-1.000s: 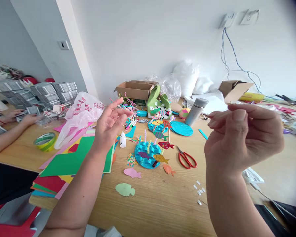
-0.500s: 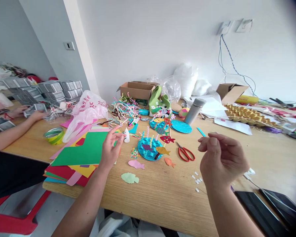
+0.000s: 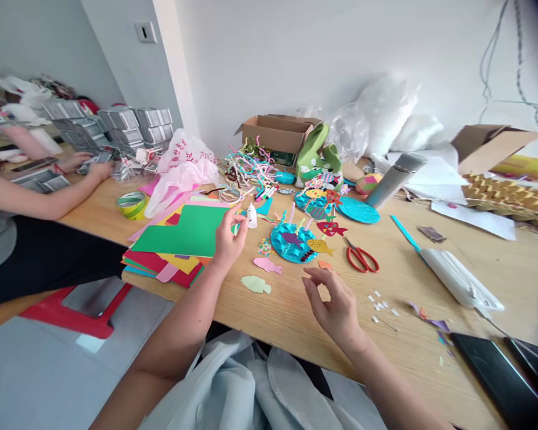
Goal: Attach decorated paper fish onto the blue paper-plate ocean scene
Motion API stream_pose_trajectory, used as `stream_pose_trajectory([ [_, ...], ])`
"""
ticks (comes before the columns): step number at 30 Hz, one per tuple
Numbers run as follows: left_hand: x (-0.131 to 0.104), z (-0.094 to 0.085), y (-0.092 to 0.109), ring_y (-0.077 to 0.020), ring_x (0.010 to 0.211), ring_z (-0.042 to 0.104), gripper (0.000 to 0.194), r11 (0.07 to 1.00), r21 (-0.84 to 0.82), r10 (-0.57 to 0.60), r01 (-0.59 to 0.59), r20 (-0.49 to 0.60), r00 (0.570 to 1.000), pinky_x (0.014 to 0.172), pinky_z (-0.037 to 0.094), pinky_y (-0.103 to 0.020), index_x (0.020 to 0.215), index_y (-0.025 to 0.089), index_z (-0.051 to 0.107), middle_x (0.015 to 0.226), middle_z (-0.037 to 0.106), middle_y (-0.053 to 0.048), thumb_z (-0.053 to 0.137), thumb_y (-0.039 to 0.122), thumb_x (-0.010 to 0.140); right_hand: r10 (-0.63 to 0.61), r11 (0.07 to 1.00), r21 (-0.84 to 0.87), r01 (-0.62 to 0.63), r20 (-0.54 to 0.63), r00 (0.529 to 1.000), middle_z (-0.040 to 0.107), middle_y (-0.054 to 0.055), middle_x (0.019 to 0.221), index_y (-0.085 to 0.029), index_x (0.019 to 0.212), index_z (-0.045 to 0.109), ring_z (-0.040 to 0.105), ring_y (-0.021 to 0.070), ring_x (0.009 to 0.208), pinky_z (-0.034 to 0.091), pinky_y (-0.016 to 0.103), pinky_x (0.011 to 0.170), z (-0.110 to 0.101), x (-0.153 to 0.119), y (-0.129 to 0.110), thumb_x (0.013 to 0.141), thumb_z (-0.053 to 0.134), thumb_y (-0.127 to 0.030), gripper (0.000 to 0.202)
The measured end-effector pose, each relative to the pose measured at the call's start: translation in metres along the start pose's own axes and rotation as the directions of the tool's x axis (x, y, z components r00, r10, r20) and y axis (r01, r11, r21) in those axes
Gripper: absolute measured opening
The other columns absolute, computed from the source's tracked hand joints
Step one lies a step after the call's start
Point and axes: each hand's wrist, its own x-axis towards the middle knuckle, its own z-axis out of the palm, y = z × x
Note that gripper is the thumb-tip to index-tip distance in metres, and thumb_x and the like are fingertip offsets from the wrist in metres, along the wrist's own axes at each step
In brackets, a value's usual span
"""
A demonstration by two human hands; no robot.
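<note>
My left hand [image 3: 231, 240] hovers at the right edge of the green paper sheet [image 3: 192, 228], fingers loosely bent and apart, nothing visible in them. Beside its fingertips stands a small white glue bottle [image 3: 251, 217]. My right hand [image 3: 334, 306] hangs over the table's front part, thumb and fingers bent with a gap between them. Just beyond it an orange paper fish [image 3: 324, 264] is partly hidden. A blue bumpy disc [image 3: 277, 243] carries twisted stems and paper fish. Near it lie a pink paper fish [image 3: 268, 265] and a pale green paper fish [image 3: 255, 284].
Red-handled scissors [image 3: 362, 259] lie right of the disc, near white bits [image 3: 377, 306]. A grey flask [image 3: 397, 179] stands behind them. Far right are a white power bank-like device [image 3: 461, 279] and a black phone-like slab [image 3: 493, 376]. Another person's hands [image 3: 99, 171] work at left.
The view has shifted right and tilted down. My right hand has moved inward, towards the paper fish, and its pinched fingers have parted. My left hand remains by the green sheet.
</note>
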Motion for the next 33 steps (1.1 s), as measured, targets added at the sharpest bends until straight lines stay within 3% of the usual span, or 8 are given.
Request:
stream_pose_trajectory([
  [4,0.000,0.001,0.001,-0.0168,0.086,0.064,0.041,1.000,0.003,-0.018,0.018,0.002,1.000,0.085,0.050,-0.031,0.126,0.017,0.049,0.087,0.066,-0.005,0.054,0.035,0.090,-0.006,1.000,0.006,0.005,0.223,0.975,0.059,0.002,0.076,-0.019,0.102,0.057,0.056,0.0162,0.074,0.046,0.031,0.068,0.012,0.000,0.000,0.089,0.054,-0.016,0.013],
  [8,-0.001,0.001,0.004,-0.0174,0.085,0.064,0.041,0.999,0.009,-0.035,0.035,0.019,0.999,0.085,0.049,-0.031,0.125,0.016,0.049,0.086,0.066,-0.006,0.053,0.036,0.090,-0.021,0.997,-0.055,0.050,0.433,0.901,0.063,0.006,0.087,-0.019,0.098,0.059,0.056,0.0192,0.084,0.044,0.034,0.074,0.021,0.003,-0.008,0.092,0.051,-0.021,0.010],
  [11,-0.001,0.000,0.007,-0.0176,0.084,0.063,0.040,0.999,0.020,-0.043,0.042,0.035,0.998,0.084,0.049,-0.031,0.126,0.016,0.049,0.086,0.065,-0.006,0.052,0.035,0.090,-0.065,0.982,-0.117,0.147,0.522,0.850,0.064,0.008,0.093,-0.019,0.098,0.060,0.055,0.0220,0.089,0.044,0.036,0.078,0.029,0.007,-0.017,0.092,0.052,-0.024,0.012],
  [19,-0.001,-0.002,0.010,-0.0180,0.084,0.064,0.039,0.999,0.026,-0.041,0.040,0.051,0.998,0.084,0.048,-0.031,0.126,0.017,0.048,0.086,0.066,-0.005,0.051,0.032,0.090,-0.114,0.908,-0.273,0.317,0.568,0.815,0.061,0.011,0.093,-0.016,0.096,0.061,0.054,0.0249,0.091,0.043,0.037,0.076,0.050,0.010,-0.021,0.088,0.057,-0.030,0.016],
  [26,-0.001,-0.002,0.009,-0.0187,0.082,0.064,0.039,0.999,0.007,-0.046,0.046,0.042,0.998,0.082,0.049,-0.032,0.126,0.015,0.049,0.083,0.066,-0.006,0.051,0.031,0.090,-0.203,0.834,-0.330,0.443,0.562,0.801,0.058,0.008,0.079,-0.017,0.074,0.058,0.050,0.0211,0.076,0.037,0.034,0.070,0.054,0.010,-0.022,0.091,0.052,-0.022,0.018],
  [33,0.000,-0.003,0.008,-0.0179,0.081,0.064,0.038,0.997,0.007,-0.074,0.074,0.039,0.996,0.081,0.048,-0.031,0.125,0.017,0.050,0.080,0.066,-0.004,0.052,0.032,0.090,-0.286,0.792,-0.318,0.522,0.562,0.776,0.056,0.007,0.074,-0.017,0.071,0.057,0.047,0.0200,0.073,0.036,0.034,0.071,0.055,0.011,-0.019,0.088,0.049,-0.010,0.020],
])
